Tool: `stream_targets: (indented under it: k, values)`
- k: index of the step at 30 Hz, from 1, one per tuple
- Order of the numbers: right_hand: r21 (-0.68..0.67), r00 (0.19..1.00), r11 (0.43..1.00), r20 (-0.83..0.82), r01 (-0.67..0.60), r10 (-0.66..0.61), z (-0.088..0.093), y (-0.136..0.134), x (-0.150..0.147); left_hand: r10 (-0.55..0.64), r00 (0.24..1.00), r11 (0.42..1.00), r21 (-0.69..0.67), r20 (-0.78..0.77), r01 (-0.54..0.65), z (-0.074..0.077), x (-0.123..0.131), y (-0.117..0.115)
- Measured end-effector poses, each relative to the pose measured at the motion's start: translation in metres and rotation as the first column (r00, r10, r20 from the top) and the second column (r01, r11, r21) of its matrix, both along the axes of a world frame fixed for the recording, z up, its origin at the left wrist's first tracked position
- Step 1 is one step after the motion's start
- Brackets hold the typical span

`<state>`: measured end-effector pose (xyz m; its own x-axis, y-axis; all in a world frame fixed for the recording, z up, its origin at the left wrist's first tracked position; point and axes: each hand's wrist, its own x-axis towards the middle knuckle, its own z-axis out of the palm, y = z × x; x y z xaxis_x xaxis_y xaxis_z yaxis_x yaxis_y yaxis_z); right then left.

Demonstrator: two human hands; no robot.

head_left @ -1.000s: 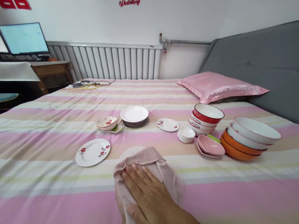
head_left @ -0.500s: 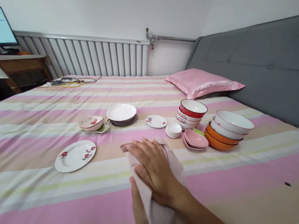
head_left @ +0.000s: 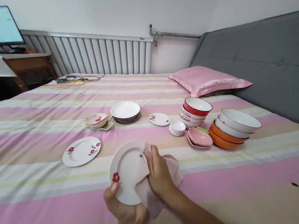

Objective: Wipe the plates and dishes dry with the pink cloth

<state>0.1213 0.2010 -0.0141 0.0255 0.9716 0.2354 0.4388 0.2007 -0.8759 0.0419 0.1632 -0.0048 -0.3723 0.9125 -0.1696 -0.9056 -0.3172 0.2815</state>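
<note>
A white plate with a red flower (head_left: 125, 167) is tilted up in front of me. My left hand (head_left: 125, 206) grips its lower left rim, thumb on top near the flower. A pale pink cloth (head_left: 147, 197) wraps the plate's right edge and drapes below it. Through that cloth my right hand (head_left: 159, 171) is closed on the plate's right side, thumb on the upper face. Left of them, a larger flowered plate (head_left: 81, 152) lies flat on the striped bedsheet (head_left: 55, 214). Beyond, a small flowered plate (head_left: 159, 119) lies near a stack of white plates (head_left: 125, 110).
At right stand stacked red-and-white bowls (head_left: 195, 111), white and orange bowls (head_left: 227, 134), pink dishes (head_left: 200, 137) and small white dishes (head_left: 177, 127). Leaf-shaped dishes (head_left: 97, 121) sit at left. Farther back are a pink pillow (head_left: 208, 78), cables (head_left: 78, 78) and a radiator (head_left: 88, 54).
The cloth, earlier spread under my right palm, has shifted to the right side, uncovering the plate. My right hand has gone from flat to closed around the edge. The view has turned slightly left.
</note>
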Motion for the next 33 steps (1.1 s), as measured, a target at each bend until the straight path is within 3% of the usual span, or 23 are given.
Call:
stream_targets:
  k: [4,6,9,11,14,16,19,21,24,27,31,33]
  values:
    - [-0.051,0.965,0.998,-0.261,-0.021,0.007,-0.006,-0.019,-0.021,0.168,0.980,0.981,-0.082,-0.106,-0.177,0.006,-0.008,0.003]
    - [-0.157,0.935,0.988,-0.352,-0.004,-0.052,-0.011,-0.033,-0.031,0.210,0.964,0.970,-0.092,-0.164,-0.227,0.002,-0.012,0.002]
    - [-0.390,0.864,0.915,-0.422,0.098,-0.273,-0.019,-0.048,-0.040,0.178,0.953,0.975,-0.090,-0.245,-0.205,-0.009,-0.014,-0.001]
    - [-0.423,0.820,0.898,-0.466,0.123,-0.332,-0.019,-0.047,-0.037,0.076,0.940,0.985,-0.120,-0.331,-0.122,-0.016,-0.011,-0.002]
    - [-0.238,0.807,0.965,-0.546,0.108,-0.225,-0.006,-0.029,-0.017,-0.080,0.887,0.974,-0.226,-0.454,-0.028,-0.017,-0.005,0.002]
    - [-0.058,0.833,0.994,-0.543,0.091,-0.108,0.007,-0.012,0.003,-0.139,0.833,0.976,-0.219,-0.535,0.022,-0.012,-0.002,0.006]
    - [0.131,0.890,0.984,-0.453,0.120,-0.048,0.023,0.010,0.037,-0.133,0.733,0.990,-0.120,-0.668,0.071,0.000,-0.003,0.009]
    - [0.189,0.942,0.981,-0.334,0.050,0.016,0.030,0.017,0.055,-0.119,0.644,0.993,-0.104,-0.756,0.061,0.005,-0.004,0.009]
    - [0.157,0.968,0.966,-0.113,-0.206,0.225,0.035,0.018,0.070,-0.164,0.468,0.986,-0.165,-0.868,0.040,0.007,-0.005,0.007]
    - [0.051,0.916,0.915,0.022,-0.400,0.399,0.037,0.014,0.072,-0.288,0.341,0.957,-0.286,-0.895,0.057,0.004,-0.005,0.006]
    - [-0.004,0.884,0.885,0.044,-0.466,0.466,0.034,0.013,0.065,-0.340,0.253,0.936,-0.352,-0.906,-0.002,-0.001,-0.007,0.007]
    - [-0.009,0.892,0.893,0.018,-0.451,0.451,0.031,0.015,0.061,-0.325,0.250,0.936,-0.349,-0.912,-0.055,-0.002,-0.007,0.007]
